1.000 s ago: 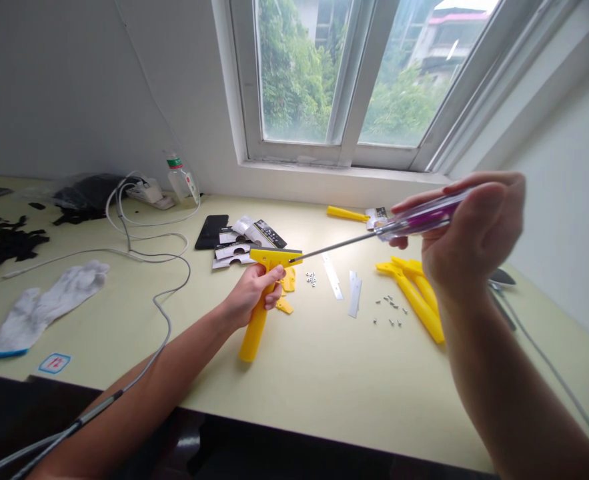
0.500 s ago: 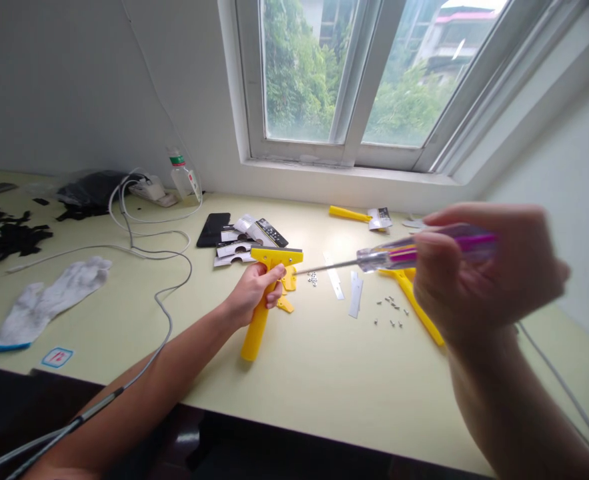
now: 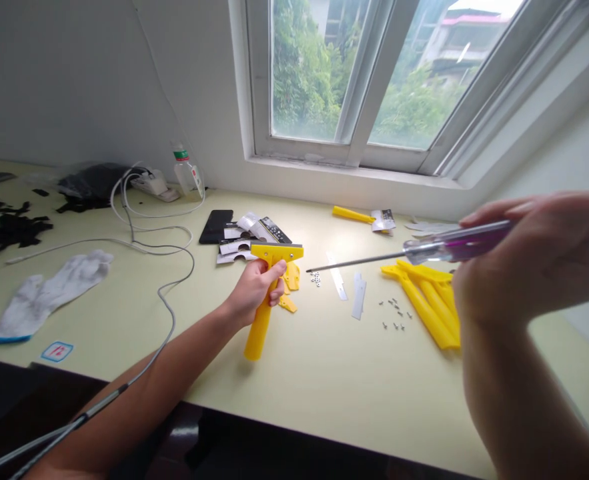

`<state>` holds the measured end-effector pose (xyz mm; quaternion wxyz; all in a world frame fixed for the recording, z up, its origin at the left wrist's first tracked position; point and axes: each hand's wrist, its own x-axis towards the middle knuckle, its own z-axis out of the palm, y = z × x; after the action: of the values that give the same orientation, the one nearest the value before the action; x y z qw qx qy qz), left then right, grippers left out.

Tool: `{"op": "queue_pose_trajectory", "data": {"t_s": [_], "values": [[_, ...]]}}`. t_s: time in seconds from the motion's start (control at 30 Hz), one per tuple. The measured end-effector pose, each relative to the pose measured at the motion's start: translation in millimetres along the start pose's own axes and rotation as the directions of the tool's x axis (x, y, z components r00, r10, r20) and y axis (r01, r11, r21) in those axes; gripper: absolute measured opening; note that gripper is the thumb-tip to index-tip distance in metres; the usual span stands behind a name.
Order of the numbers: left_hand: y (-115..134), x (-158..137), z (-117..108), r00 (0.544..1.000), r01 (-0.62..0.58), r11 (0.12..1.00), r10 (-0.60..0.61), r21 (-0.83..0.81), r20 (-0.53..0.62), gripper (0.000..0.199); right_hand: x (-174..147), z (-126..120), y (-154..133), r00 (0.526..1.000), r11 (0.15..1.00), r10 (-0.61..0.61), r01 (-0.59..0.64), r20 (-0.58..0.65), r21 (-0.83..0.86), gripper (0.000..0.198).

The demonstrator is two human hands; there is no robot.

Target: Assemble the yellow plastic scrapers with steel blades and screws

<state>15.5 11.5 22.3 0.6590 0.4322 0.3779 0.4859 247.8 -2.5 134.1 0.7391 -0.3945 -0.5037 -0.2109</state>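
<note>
Yellow plastic fills your left hand [image 3: 255, 290], clamped on the scraper [image 3: 255, 337] at near centre; your right hand [image 3: 514, 273], apart, grips the screwdriver [image 3: 431, 251]. Nuts [image 3: 315, 279], blades [image 3: 358, 297] and screws [image 3: 400, 313] lie right, packets [image 3: 234, 247] far left of the scraper.

Left-hand grip [image 3: 254, 288] wrapped round yellow scraper [image 3: 261, 327], handle down, head up. Right-hand grip [image 3: 519, 267] on clear-handled screwdriver [image 3: 427, 252], tip off the scraper, appears near small nuts [image 3: 317, 278]. Tabletop [image 3: 324, 380] also has metal blades [image 3: 359, 297], loose screws [image 3: 397, 307], yellow handles [image 3: 424, 310] at right, dark phone [image 3: 213, 228], white glove [image 3: 69, 290] at left, bottle [image 3: 188, 179] by wall. Window [image 3: 314, 80] behind.
</note>
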Motion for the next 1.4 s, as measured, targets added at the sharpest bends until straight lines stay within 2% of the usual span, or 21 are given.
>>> {"op": "queue_pose_trajectory", "data": {"t_s": [0.07,0.17,0.3,0.43,0.47,0.53,0.67,0.93,1.07,1.13,1.2,1.27,1.3,1.33,1.37,1.4], "values": [[-1.7,-0.3,1.1,1.000,0.013,1.000,-0.013,-0.009,0.006,0.030,3.2,-1.1,-2.5,1.000,1.000,0.006,-0.005,-0.022,0.027,0.034],[-3.2,-0.9,2.2,0.999,0.051,0.999,-0.050,-0.021,0.020,0.032,2.8,-1.3,-0.8,0.998,0.994,-0.046,0.050,-0.044,0.093,0.030],[-4.7,-0.5,2.6,0.997,0.071,0.997,-0.070,-0.032,0.034,0.034,-4.3,1.8,3.1,0.995,0.994,-0.029,0.038,-0.092,0.102,0.029],[-5.6,-0.8,3.0,0.996,0.083,0.996,-0.083,-0.020,0.041,0.031,-9.9,5.5,6.8,0.999,0.984,-0.022,0.026,-0.026,0.177,0.027],[-5.8,-1.0,3.2,0.995,0.087,0.996,-0.086,-0.016,0.046,0.030,-10.3,7.1,8.0,0.999,0.981,-0.044,0.046,-0.014,0.189,0.027],[-5.8,-1.4,3.5,0.994,0.091,0.996,-0.090,-0.014,0.056,0.028,-10.3,11.5,9.9,0.992,0.972,-0.105,0.117,-0.068,0.205,0.031],[-5.5,-1.8,3.4,0.994,0.088,0.996,-0.087,-0.020,0.061,0.028,-9.9,19.0,10.3,0.976,0.975,-0.141,0.166,-0.163,0.147,0.036],[-5.6,-1.0,1.1,0.992,0.101,0.994,-0.097,-0.051,0.078,0.028,-7.8,14.5,10.8,0.976,0.981,-0.184,0.190,-0.114,0.047,0.036],[-4.5,-0.9,1.0,0.993,0.100,0.993,-0.096,-0.059,0.066,0.030,-6.3,9.4,14.3,0.941,0.943,-0.325,0.316,-0.090,-0.101,0.037],[-4.6,-0.6,1.0,0.996,0.078,0.996,-0.077,-0.039,0.034,0.029,-5.8,3.9,13.4,0.908,0.896,-0.417,0.402,-0.044,-0.188,0.038],[-5.3,0.2,0.7,0.999,0.047,0.999,-0.047,0.007,-0.016,0.027,-4.7,-3.3,9.3,0.895,0.866,-0.442,0.442,0.058,-0.233,0.034],[-6.4,1.9,-0.2,0.997,0.020,0.998,-0.016,0.057,-0.076,0.027,-2.6,-10.6,2.7,0.885,0.859,-0.412,0.457,0.219,-0.231,0.027],[-6.8,3.1,-0.9,0.995,0.014,0.997,-0.006,0.071,-0.104,0.027,-1.3,-13.7,-1.1,0.863,0.863,-0.382,0.461,0.331,-0.207,0.021],[-7.1,4.5,-1.9,0.991,0.010,0.997,0.000,0.077,-0.131,0.028,-0.2,-16.3,-4.9,0.824,0.875,-0.345,0.456,0.449,-0.165,0.014],[-7.2,6.0,-2.9,0.987,0.005,0.997,0.007,0.077,-0.158,0.028,0.7,-18.2,-8.4,0.765,0.891,-0.317,0.443,0.560,-0.100,0.013],[-7.0,7.5,-4.1,0.983,-0.004,0.997,0.017,0.072,-0.183,0.028,1.1,-19.6,-11.3,0.695,0.906,-0.309,0.422,0.649,-0.019,0.022]]}}
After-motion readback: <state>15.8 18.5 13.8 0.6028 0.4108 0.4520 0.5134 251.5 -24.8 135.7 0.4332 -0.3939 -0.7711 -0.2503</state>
